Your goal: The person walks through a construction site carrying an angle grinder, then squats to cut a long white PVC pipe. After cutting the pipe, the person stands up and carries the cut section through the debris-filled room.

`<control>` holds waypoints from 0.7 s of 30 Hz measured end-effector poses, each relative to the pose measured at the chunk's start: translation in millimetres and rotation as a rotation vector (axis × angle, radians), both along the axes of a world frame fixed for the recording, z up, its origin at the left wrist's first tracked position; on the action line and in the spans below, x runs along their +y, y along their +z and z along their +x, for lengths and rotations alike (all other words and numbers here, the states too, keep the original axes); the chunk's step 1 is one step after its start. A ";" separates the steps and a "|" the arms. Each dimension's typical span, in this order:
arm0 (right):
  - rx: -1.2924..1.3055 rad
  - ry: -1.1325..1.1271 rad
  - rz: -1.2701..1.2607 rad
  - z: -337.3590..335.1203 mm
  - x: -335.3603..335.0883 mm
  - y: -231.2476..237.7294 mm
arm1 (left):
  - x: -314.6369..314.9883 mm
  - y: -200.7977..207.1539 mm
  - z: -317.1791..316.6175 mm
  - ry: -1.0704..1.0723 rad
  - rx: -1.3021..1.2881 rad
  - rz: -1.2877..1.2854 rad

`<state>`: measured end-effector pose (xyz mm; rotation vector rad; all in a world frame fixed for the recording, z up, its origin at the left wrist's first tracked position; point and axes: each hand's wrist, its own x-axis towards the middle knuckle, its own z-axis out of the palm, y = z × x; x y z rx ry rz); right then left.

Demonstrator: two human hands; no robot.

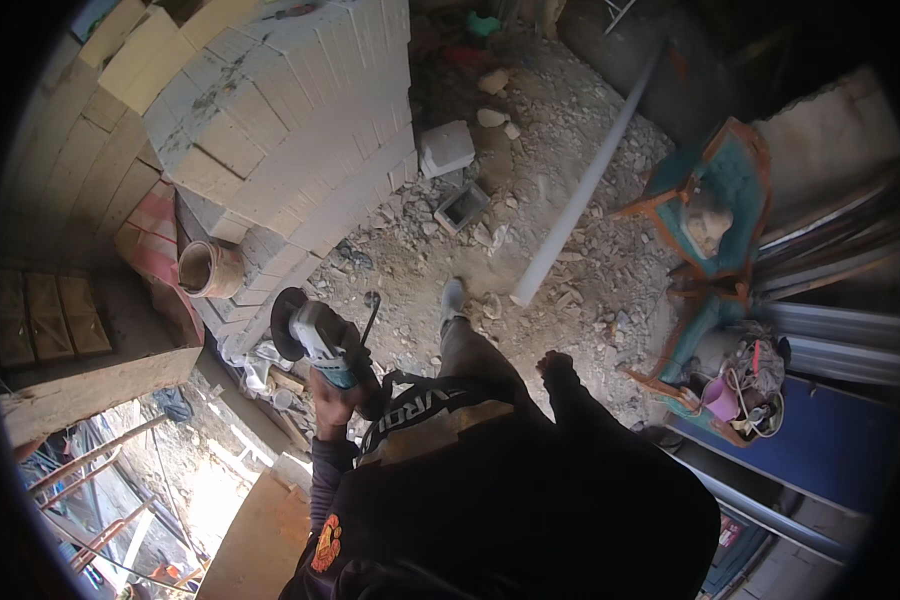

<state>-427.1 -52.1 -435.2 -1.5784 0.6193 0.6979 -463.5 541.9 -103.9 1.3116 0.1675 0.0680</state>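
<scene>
My left hand (334, 402) is wrapped round the body of an angle grinder (322, 332) with a grey head and teal housing. Its dark round disc (287, 324) points toward the block wall, apart from it. A thin black rod with a rounded tip (372, 299) sticks up beside the tool. Out to the right, my right hand (553, 364) hangs over the rubble with its fingers curled in; nothing shows in it. My dark sleeves and top cover the lower middle of the view.
Pale blocks (280, 130) are stacked at the upper left, with a bucket (210, 270) near them. Rubble (570, 260) covers the ground, crossed by a long grey pipe (595, 180). Teal chairs with wooden frames (740, 195) stand at right, near a blue panel (820, 430).
</scene>
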 end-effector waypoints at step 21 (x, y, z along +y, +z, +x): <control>0.163 -1.088 0.129 307.5 -52.1 126.9 | -267.9 70.2 561.5 -0.559 0.038 0.017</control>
